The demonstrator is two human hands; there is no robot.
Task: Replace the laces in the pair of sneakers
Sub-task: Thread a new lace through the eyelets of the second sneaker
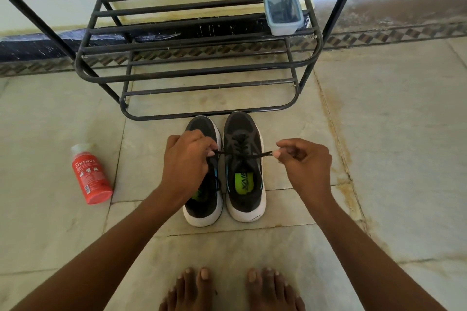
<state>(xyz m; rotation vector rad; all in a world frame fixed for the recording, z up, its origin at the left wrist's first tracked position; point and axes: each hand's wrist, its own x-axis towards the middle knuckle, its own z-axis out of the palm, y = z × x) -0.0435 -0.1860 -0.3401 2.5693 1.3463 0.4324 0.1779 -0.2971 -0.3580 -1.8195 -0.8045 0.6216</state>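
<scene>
Sneakers [225, 166] stand paired just before the rack [187, 68]. Left hand [185, 161] and right hand [307, 161] each pinch one lace [249, 156] end, pulled apart.

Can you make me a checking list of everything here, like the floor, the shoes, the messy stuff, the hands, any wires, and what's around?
Surface: pale stone tile floor, stained along a joint on the right.
Job's things: two dark sneakers side by side; right sneaker laced, its black lace pulled out to both sides; left sneaker partly hidden by the left hand.
Clutter: red bottle lying on the floor, left.
Hands: left hand and right hand each pinch a lace end.
Cables: nothing seen.
Surroundings: black metal shoe rack behind the sneakers; lidded plastic box on it, dark things inside; bare feet below.
</scene>
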